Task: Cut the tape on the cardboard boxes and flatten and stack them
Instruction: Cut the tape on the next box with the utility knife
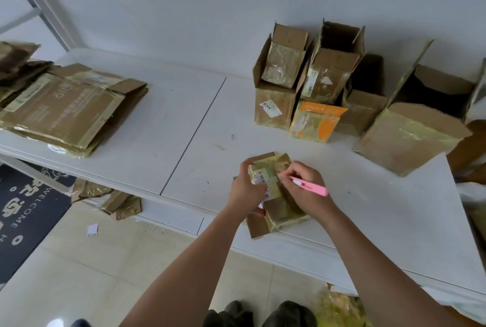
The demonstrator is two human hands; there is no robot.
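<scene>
A person stands at a white table point(184, 121) and works on a small cardboard box point(273, 195) that sits near the table's near edge, a little right of the middle. The box is wrapped in shiny tape and carries a white barcode label on its top face. The left hand point(246, 190) grips the box from its left side, fingers curled over the far top edge and thumb on the near side. The right hand point(306, 190) holds a pink cutter point(309, 185) pinched between thumb and fingers like a pen, its tip touching the taped top of the box just right of the label.

On the far left of the table lies a stack of flattened boxes point(60, 108), several layers deep, with more crushed cardboard just beyond it at the frame's left edge. On the far right, against the wall, stands a group of open boxes point(310, 82) with their flaps up, some resting inside or on top of others; an orange and white box point(315, 121) sits at the near side of this group. A larger open box point(410, 132) stands to the right of them, tilted.

Under the table on the left, a few flattened pieces of cardboard point(110, 200) lie on the tiled floor, beside a dark doormat point(29, 211) with white lettering.
</scene>
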